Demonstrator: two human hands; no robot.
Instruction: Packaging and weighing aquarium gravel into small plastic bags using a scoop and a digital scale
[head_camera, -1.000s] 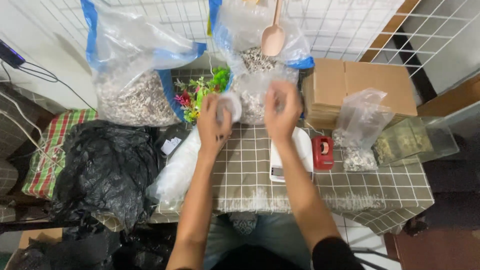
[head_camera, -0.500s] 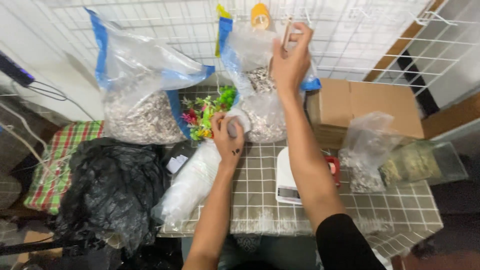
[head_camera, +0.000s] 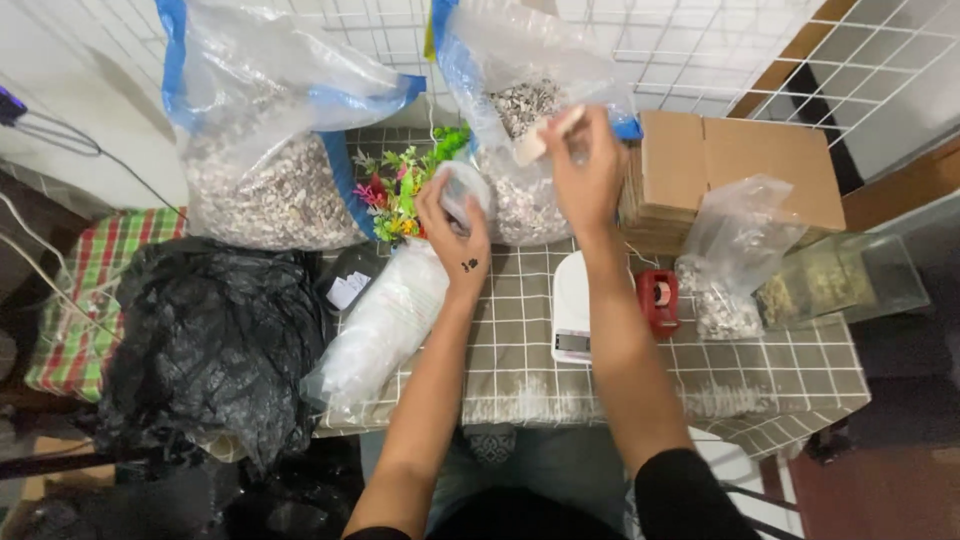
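At the left, a big bag (head_camera: 265, 160) of pale chips is propped against the wire grid, with a black bag (head_camera: 205, 345) below it. The left hand (head_camera: 452, 225) is raised over the checked table (head_camera: 500, 360), fingers curled around a small clear pouch (head_camera: 462, 190) held upright. Just up and right of it, the scoop (head_camera: 545, 135) is pinched in the right hand (head_camera: 588, 175), its long axis slanting down-left toward the pouch mouth; the bowl lies against the second chip bag (head_camera: 520, 120). Both forearms are stretched forward, the right crossing a white scale (head_camera: 572, 315). Boxes (head_camera: 740, 160) are stacked at the right.
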